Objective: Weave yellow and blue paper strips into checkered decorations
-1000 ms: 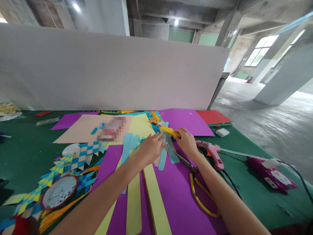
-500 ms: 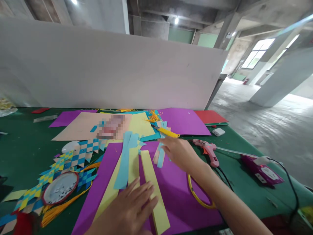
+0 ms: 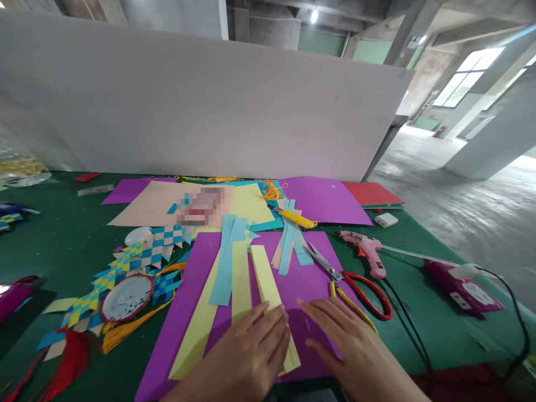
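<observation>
My left hand (image 3: 251,354) lies flat with its fingers across a pale yellow paper strip (image 3: 266,276), covering part of it. Beside it my right hand (image 3: 355,346) is open and empty, fingers stretched out low over the purple sheet (image 3: 304,287). Whether those fingertips touch the sheet I cannot tell. More yellow strips (image 3: 240,279) and light blue strips (image 3: 221,271) lie on the sheet left of this strip. Just beyond my right hand are red-handled scissors (image 3: 335,273), partly over a yellow-handled tool (image 3: 352,304) whose near end my hand hides.
A yellow utility knife (image 3: 298,219) rests on cut strips. To the right lie a pink glue gun (image 3: 364,251) and a purple power strip (image 3: 464,287). Woven paper pieces (image 3: 125,265) and a round red-rimmed dish (image 3: 128,298) lie left. A white panel (image 3: 201,106) stands behind.
My right hand has drawn back from the cut strips near the knife, and the scissors now show. My left hand has shifted right, onto the yellow strip. The view has turned slightly left.
</observation>
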The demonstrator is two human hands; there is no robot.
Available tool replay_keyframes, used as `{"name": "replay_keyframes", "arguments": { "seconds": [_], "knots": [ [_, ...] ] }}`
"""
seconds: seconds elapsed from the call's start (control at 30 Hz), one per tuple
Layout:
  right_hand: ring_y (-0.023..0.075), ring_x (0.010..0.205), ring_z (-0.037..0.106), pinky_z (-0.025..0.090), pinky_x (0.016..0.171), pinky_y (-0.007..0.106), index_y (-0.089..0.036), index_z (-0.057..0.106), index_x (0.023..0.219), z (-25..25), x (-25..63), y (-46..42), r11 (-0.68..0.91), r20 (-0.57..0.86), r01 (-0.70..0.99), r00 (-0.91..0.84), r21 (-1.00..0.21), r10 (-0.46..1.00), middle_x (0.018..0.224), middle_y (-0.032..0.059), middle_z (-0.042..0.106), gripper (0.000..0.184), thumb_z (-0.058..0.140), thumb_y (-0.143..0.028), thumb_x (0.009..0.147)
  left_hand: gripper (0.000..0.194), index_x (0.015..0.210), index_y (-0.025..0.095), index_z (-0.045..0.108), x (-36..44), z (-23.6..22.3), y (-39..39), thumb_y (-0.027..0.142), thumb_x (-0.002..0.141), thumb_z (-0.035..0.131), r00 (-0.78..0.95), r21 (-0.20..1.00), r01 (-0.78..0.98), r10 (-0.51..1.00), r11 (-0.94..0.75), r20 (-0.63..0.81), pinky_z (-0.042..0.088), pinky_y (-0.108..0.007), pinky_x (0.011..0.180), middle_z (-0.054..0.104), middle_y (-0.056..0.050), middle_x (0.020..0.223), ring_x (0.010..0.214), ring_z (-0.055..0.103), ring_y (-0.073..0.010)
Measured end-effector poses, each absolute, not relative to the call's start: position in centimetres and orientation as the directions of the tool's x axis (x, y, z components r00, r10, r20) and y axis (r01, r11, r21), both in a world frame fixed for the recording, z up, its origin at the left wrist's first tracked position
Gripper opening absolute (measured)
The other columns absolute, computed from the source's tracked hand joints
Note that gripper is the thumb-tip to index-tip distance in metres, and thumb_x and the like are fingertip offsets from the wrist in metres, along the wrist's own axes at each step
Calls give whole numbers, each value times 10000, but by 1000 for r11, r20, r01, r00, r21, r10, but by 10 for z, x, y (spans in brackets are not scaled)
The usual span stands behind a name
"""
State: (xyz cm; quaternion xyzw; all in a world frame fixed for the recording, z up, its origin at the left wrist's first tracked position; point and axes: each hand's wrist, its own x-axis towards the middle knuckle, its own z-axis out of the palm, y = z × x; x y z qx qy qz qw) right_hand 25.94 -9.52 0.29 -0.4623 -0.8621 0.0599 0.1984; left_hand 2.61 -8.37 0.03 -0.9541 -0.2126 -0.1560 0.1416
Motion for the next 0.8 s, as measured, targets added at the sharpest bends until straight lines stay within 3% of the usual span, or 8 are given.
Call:
{"name": "replay_keyframes", "arguments": {
  "seconds": [0.13,0.23,0.3,0.37,0.47,0.53,0.63,0.8],
  "knots": [
    [242,959,652,559,806,352,-240,558,1291,-6,240,-103,495,264,682,-422,-538,867,1078,96,688,491,504,-137,814,293,1143,152,641,25,7,-91,141,920,451,801,-219,497,346,-840,489,508,-323,917,672,-58,1185,1128,574,-213],
    [193,866,675,565,735,286,-260,557,1287,-10,233,-104,247,139,456,-258,-855,956,1028,86,700,410,429,-225,898,304,1166,161,633,25,9,-99,162,940,429,786,-243,487,300,-839,541,481,-277,986,647,-24,1230,1188,530,-175],
    [188,798,674,560,687,277,-255,566,1271,-11,229,-105,40,-7,244,-189,-969,982,939,79,706,384,454,-334,913,286,1168,171,630,27,8,-104,178,939,459,793,-251,475,287,-844,537,439,-266,1047,628,-3,1260,1224,503,-157],
    [194,739,654,544,658,291,-232,572,1256,-12,226,-105,-114,-130,99,-176,-988,976,815,63,681,429,539,-415,870,278,1169,180,630,29,6,-106,185,936,479,806,-271,461,271,-845,527,421,-251,1068,607,4,1292,1240,490,-146],
    [156,614,565,468,556,251,-196,538,1279,-16,222,-101,-184,-192,67,-122,-981,974,654,-4,551,531,610,-452,819,298,1174,176,631,24,-1,-105,183,951,433,763,-244,487,273,-839,587,427,-277,1066,604,-8,1300,1273,466,-168],
    [123,535,462,371,476,218,-190,504,1305,-19,219,-96,-168,-179,133,-72,-977,981,614,-42,447,563,598,-462,822,346,1210,170,611,11,-4,-100,161,959,372,689,-159,555,345,-816,637,425,-340,1065,593,-34,1314,1291,453,-210],
    [113,517,374,298,466,222,-180,477,1322,-20,214,-83,-119,-146,269,-83,-956,986,616,-53,385,545,546,-441,849,368,1281,177,558,-18,-8,-90,150,942,417,564,-55,754,603,-654,564,406,-400,1066,568,-77,1340,1299,449,-239],
    [125,533,347,279,499,239,-160,507,1286,-23,200,-62,-8,-83,477,-137,-879,987,590,-56,355,462,466,-367,875,412,1297,190,548,-57,-17,-77,348,920,495,469,-101,872,756,-479,456,448,-442,995,554,-116,1347,1209,538,-278]
  ]
}}
